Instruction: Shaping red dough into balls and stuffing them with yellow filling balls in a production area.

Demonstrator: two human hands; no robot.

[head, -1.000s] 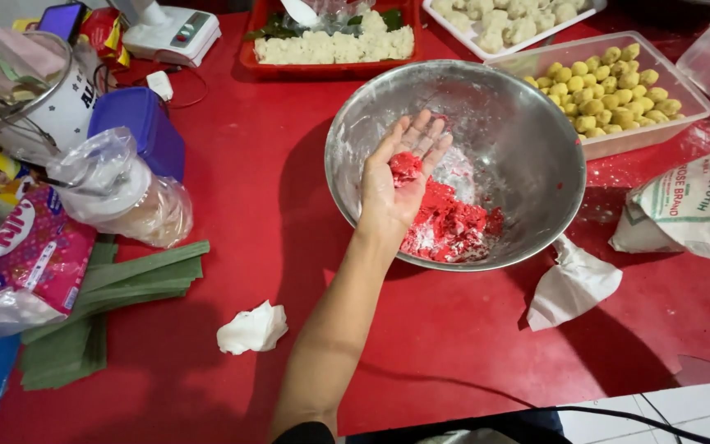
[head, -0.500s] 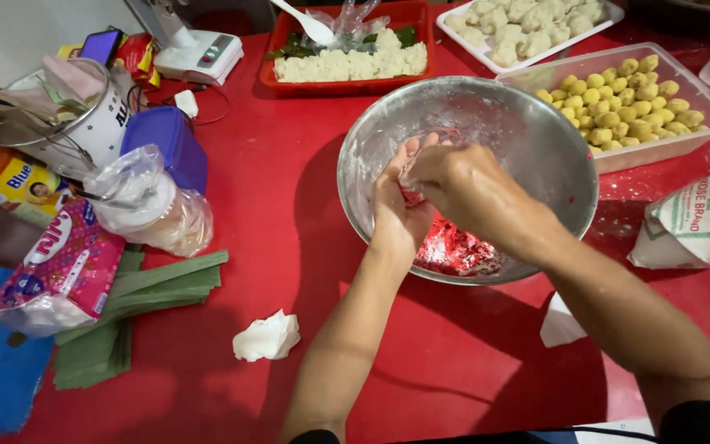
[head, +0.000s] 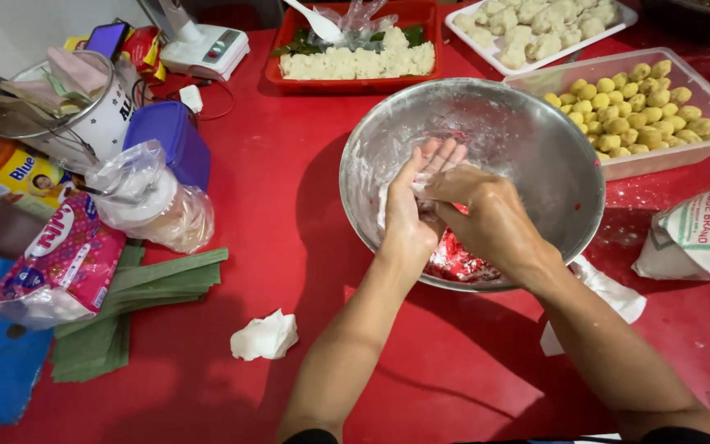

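- The left hand (head: pixel 411 215) and right hand (head: pixel 484 218) meet over the metal bowl (head: pixel 536 140), right of centre in the frame.
- The left hand's grip is open, fingers stretched and pointing up-frame, palm dusted white.
- The right hand's grip curls loosely across the left palm, fingertips pressing on it; whether it pinches anything I cannot tell.
- Red dough (head: pixel 454 265) lies on the bowl's floor, just below the hands.
- A clear tub of yellow balls (head: pixel 643 103) sits at the upper right, beside the bowl.
- Folded green leaves (head: pixel 137 296) lie at the lower left of the red tabletop (head: pixel 281 189).
- A crumpled white tissue (head: pixel 265 337) rests near them.
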